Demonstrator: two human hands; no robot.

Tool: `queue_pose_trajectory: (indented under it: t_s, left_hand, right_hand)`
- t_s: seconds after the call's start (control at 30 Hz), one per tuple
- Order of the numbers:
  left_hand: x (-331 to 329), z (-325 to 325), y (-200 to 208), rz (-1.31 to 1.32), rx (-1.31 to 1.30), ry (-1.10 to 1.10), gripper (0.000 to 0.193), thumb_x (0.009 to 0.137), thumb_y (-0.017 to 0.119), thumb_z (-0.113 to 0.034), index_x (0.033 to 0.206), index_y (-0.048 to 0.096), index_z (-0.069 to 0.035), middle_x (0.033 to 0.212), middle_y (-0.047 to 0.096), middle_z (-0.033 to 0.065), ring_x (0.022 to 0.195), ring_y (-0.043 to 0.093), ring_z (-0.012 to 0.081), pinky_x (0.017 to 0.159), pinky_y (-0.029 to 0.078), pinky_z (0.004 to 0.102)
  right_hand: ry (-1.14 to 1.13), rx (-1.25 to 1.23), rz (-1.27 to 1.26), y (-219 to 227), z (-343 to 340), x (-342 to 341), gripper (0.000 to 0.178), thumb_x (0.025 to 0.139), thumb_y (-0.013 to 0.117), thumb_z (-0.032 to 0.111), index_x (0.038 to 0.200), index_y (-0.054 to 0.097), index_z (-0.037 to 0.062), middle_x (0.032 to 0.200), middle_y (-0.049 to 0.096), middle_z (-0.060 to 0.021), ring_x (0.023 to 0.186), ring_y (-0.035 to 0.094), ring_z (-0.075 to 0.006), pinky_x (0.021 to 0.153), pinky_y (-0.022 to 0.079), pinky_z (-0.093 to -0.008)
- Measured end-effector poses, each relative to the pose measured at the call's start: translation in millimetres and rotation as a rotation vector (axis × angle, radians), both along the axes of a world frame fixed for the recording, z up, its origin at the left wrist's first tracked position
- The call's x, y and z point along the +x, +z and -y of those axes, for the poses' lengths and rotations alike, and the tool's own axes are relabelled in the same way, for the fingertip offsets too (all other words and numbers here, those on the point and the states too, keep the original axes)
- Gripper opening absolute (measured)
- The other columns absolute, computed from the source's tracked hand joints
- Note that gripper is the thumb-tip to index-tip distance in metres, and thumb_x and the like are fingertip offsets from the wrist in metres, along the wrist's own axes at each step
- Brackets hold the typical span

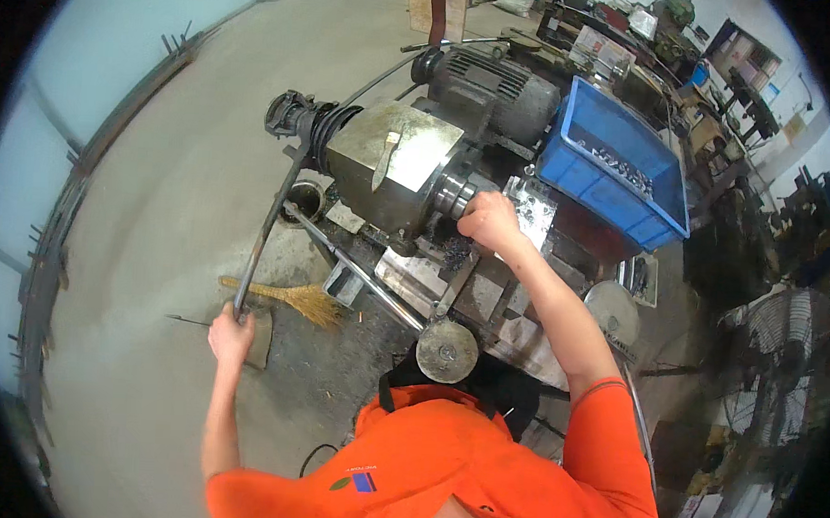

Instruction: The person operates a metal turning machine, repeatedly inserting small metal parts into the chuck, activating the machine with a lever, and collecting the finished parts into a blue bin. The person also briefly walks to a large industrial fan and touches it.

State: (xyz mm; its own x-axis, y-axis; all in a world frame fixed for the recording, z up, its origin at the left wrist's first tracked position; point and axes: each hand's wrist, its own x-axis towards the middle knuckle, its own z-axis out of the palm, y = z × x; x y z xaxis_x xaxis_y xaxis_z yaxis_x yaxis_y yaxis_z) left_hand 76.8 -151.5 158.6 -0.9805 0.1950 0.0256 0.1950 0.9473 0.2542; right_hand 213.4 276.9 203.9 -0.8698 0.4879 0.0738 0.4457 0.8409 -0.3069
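Observation:
My left hand (231,334) is closed around the lower end of a long dark metal lever (274,216), which slants up to the left end of a lathe headstock (350,154). My right hand (491,220) has its fingers curled in at the shiny round chuck (450,195) on the headstock's right side. Whatever sits between those fingers is hidden by the hand. A flat brush (383,165) lies on top of the headstock. Below my right hand are dark metal chips and the lathe's slide parts.
A blue plastic bin (592,191) with small metal parts stands right of the chuck, beside a motor (510,87). A shiny rod (368,280) and a round metal disc (447,351) are close to my body. A straw broom (309,301) lies on the floor; a fan (776,363) stands at right.

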Motion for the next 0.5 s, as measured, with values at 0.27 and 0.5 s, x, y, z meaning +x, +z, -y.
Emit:
queue_pose_trajectory:
  t_s: [0.27,0.5]
  left_hand:
    - [-97,-13,-28,0.353,0.274,-0.34,0.03,0.072,0.062,-0.024,0.083,0.056,0.002,0.064,0.058,0.016,0.059,0.059,0.0285,0.056,0.046,0.0384]
    - [-101,-33,-32,0.561,0.65,-0.326,0.021,0.075,0.058,-0.014,0.087,0.054,0.003,0.055,0.054,0.0092,0.044,0.053,0.0152,0.043,0.044,0.0272]
  right_hand:
    - [-0.065,0.134,-0.081,24,-2,12,0.021,0.053,0.055,0.018,0.058,0.06,-0.0014,0.066,0.06,-0.0207,0.07,0.06,-0.0344,0.069,0.048,-0.0401]
    - [-0.205,0.173,-0.216,94,-103,94,0.022,0.053,0.058,0.02,0.067,0.068,0.0061,0.08,0.062,-0.0195,0.08,0.059,-0.0326,0.075,0.048,-0.0374]
